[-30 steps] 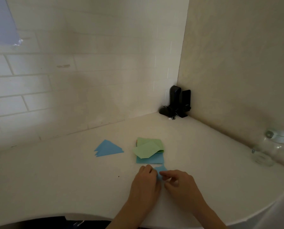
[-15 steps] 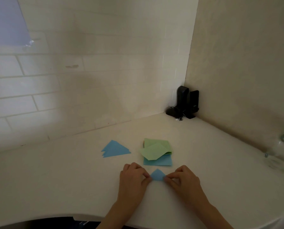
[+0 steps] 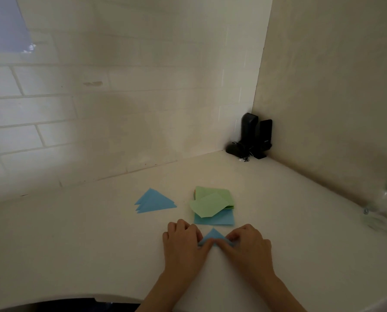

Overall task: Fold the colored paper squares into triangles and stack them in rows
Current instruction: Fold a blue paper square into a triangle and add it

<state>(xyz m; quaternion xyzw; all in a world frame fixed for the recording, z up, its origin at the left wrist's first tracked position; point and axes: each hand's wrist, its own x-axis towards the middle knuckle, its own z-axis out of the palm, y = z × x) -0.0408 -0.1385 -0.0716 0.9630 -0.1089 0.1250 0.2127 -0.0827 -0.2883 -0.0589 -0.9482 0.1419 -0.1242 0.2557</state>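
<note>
Left hand (image 3: 183, 242) and right hand (image 3: 247, 244) both press down on a small blue triangle (image 3: 213, 237), fingers curled, thumbs pinning its two lower corners to the counter (image 3: 75, 244). Neither hand is lifting it; it lies flat, held between them.

Landmark: the paper pile (image 3: 212, 204), mostly green sheets on top with one blue square sticking out at its near edge. The triangle in work sits just near-side of that pile, apex pointing at it, long folded edge running left-right under the thumbs.

The finished stack (image 3: 154, 202) lies left of the pile, well apart from the hands, up and to the left of the triangle. The left hand is nearer to it, so that hand looks like the natural carrier.

Counts: one triangle in hand; finished stack looks like three blue triangles, judged by offset tips; unfolded sheets in the pile cannot be counted.

Likely step: crease finishing, then transfer to the stack.
</note>
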